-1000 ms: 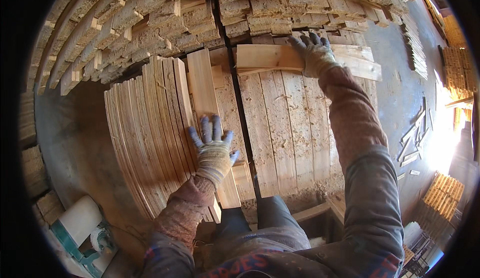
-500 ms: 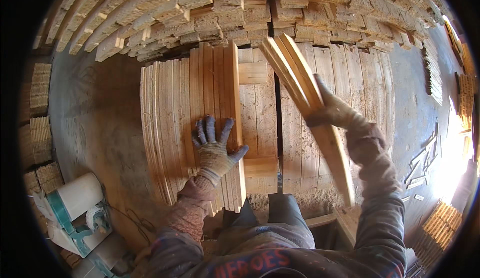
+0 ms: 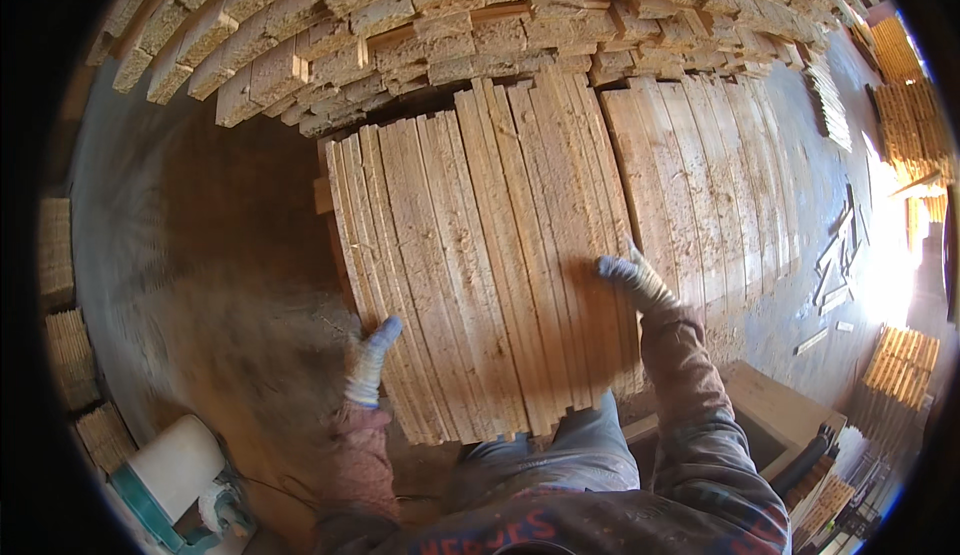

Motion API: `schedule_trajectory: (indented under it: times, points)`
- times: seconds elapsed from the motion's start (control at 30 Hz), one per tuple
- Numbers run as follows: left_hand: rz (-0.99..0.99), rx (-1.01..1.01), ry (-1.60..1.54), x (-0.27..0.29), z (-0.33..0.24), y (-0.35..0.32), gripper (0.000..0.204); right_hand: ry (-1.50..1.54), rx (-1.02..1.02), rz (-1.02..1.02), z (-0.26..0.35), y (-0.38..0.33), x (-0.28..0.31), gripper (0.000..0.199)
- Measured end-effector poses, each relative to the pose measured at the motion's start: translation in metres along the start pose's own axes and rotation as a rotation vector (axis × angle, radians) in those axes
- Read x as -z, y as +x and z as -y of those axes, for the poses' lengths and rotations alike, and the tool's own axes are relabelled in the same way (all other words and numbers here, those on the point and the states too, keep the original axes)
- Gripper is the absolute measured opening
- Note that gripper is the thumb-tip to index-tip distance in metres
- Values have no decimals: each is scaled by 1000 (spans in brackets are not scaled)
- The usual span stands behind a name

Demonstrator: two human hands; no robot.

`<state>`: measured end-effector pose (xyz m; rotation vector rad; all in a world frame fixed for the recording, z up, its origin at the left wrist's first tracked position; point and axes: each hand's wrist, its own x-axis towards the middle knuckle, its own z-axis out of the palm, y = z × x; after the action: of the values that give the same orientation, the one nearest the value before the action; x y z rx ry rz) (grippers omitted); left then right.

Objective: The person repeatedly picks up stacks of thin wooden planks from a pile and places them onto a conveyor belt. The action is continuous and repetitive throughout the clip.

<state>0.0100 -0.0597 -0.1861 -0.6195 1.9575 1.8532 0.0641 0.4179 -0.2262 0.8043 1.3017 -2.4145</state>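
A wide row of rough wooden slats [image 3: 480, 255] lies side by side in front of me, its near ends over my knees. My left hand [image 3: 372, 357], in a pale glove, grips the row's left edge, thumb on top and the other fingers hidden down the side. My right hand [image 3: 637, 277], gloved too, holds the right edge with its thumb across the top; its other fingers are mostly hidden. Between my hands the slats lie close together. To the right, a second row of slats [image 3: 700, 185] lies beside this one across a narrow dark gap.
A tall stack of sawn boards [image 3: 430, 15] rises along the far side. A white and teal machine [image 3: 175, 475] stands at lower left. A wooden box [image 3: 765, 410] sits at lower right. Thin offcuts [image 3: 840, 255] and a pile of slats [image 3: 900, 370] lie on the floor at right.
The slats my right hand held up are out of it, and slats now cover the spacer blocks. My left hand moved from the top to the left edge, my right to the right edge.
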Motion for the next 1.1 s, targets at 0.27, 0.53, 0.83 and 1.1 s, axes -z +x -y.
schedule_trajectory:
  times: [0.27,0.53,0.83,1.1]
  points:
    - [152,169,78,13,-20,11,46,-83,28,-23,8,-9,-40,105]
    - [467,35,31,-9,-62,-58,67,58,290,-72,29,-179,-45,118]
    - [1316,-239,383,-177,-190,-190,59,229,837,-843,-44,-587,-154,109]
    - [2428,-132,921,-368,-59,-598,49,925,737,-1936,-355,-748,-294,52]
